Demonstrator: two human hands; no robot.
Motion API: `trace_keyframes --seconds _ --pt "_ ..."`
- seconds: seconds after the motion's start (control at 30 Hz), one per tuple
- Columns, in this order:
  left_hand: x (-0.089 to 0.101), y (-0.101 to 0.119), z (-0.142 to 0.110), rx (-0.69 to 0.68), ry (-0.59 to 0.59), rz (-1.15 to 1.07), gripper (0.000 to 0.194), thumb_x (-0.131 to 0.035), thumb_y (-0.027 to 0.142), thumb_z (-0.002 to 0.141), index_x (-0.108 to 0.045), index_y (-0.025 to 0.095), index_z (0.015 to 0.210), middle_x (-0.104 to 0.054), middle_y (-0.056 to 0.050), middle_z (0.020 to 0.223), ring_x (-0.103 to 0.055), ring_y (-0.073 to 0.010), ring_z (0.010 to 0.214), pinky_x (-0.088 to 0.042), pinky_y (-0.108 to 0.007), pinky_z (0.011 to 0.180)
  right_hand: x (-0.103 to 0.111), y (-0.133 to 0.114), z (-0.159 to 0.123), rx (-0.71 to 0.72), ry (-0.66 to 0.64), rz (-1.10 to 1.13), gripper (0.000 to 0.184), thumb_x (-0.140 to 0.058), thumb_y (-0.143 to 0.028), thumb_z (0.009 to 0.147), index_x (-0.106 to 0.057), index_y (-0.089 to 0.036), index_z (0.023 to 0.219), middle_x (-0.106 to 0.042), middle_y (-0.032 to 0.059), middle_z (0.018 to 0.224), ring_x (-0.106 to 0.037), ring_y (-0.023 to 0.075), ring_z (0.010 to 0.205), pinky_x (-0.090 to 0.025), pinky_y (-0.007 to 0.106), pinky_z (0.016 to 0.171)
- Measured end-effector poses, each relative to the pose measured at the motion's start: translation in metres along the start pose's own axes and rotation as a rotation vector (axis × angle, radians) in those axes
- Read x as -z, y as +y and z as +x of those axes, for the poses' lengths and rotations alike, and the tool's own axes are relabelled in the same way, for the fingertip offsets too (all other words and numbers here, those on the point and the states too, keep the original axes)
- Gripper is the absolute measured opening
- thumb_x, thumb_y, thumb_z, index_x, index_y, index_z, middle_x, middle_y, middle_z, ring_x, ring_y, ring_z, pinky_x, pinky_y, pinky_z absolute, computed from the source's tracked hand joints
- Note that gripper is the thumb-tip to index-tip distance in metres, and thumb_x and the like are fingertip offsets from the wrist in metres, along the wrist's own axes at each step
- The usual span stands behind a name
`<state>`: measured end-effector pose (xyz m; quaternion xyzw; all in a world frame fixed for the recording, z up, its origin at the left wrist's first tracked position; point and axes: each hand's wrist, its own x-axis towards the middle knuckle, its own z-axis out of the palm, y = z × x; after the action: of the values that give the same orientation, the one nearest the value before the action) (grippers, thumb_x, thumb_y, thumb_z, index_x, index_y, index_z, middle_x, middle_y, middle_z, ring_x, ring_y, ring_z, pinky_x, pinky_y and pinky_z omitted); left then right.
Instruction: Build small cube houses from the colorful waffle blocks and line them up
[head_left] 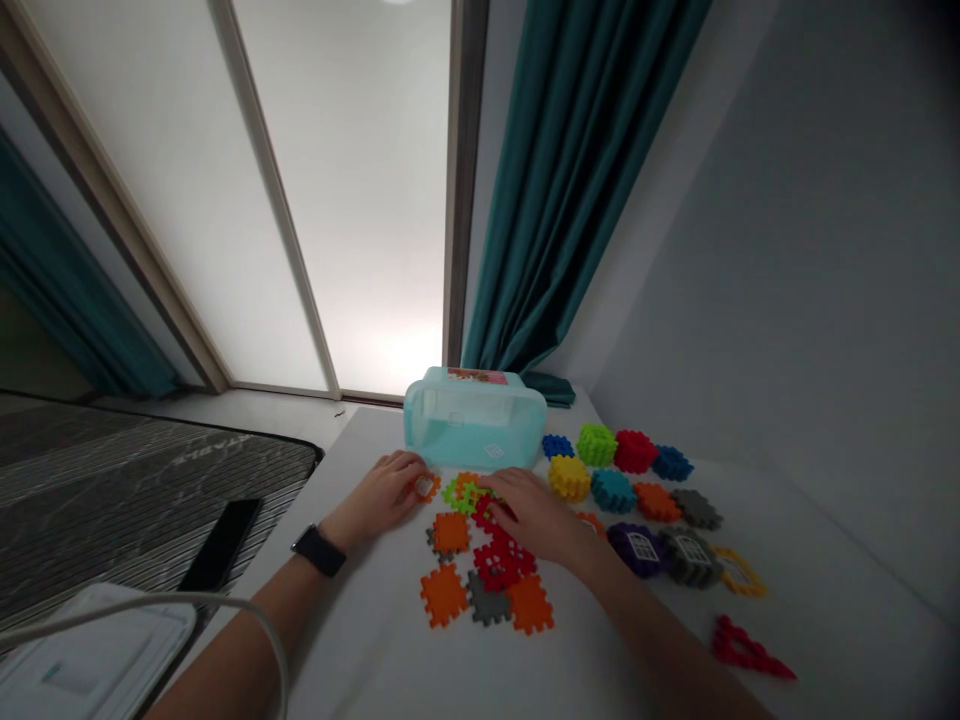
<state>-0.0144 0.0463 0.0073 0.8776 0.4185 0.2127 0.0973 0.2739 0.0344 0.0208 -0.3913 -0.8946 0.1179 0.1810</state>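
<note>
My left hand (386, 492), with a dark watch on its wrist, pinches a small orange interlocking tile (427, 487) with a window pattern. Over the loose tiles, my right hand (536, 512) has its fingers curled down; what lies under the fingertips is hidden. Touching or close to those fingers are light green tiles (454, 494) and red tiles (501, 562). Nearer to me lie a solid orange tile (443, 596), a grey tile (489, 602) and another orange tile (531, 604). A further orange tile (451, 533) partly covers a grey one.
A translucent turquoise bin (474, 430) lies behind my hands. On the right are several tile stacks, including yellow (569, 479), purple (636, 549) and green (597, 444). A red triangular piece (746, 648) lies front right. A white cable (247, 605) crosses my left forearm.
</note>
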Motion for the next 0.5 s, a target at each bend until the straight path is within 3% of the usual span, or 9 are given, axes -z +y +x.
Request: trace_keyframes --seconds 0.13,0.5 --pt "-0.001 -0.004 -0.011 0.002 0.005 -0.005 0.046 -0.053 0.012 0.081 -0.061 0.025 0.124 -0.066 -0.007 0.131 -0.058 -0.0258 0.123 -0.045 -0.045 0.105 -0.002 -0.002 -0.001 0.024 0.000 -0.018 0.028 -0.053 -0.011 0.092 -0.063 -0.020 0.117 -0.070 0.0098 0.110 -0.063 0.0274 0.108 -0.050 0.046 0.096" --pt "-0.014 -0.005 -0.012 0.031 0.006 0.012 0.032 -0.059 0.022 0.089 -0.063 0.024 0.120 -0.068 -0.008 0.127 -0.058 -0.0263 0.122 -0.043 -0.045 0.104 -0.001 -0.018 -0.006 0.088 0.036 -0.025 0.026 -0.050 -0.006 0.090 -0.060 -0.021 0.110 -0.067 0.0089 0.111 -0.059 0.0271 0.108 -0.049 0.049 0.097"
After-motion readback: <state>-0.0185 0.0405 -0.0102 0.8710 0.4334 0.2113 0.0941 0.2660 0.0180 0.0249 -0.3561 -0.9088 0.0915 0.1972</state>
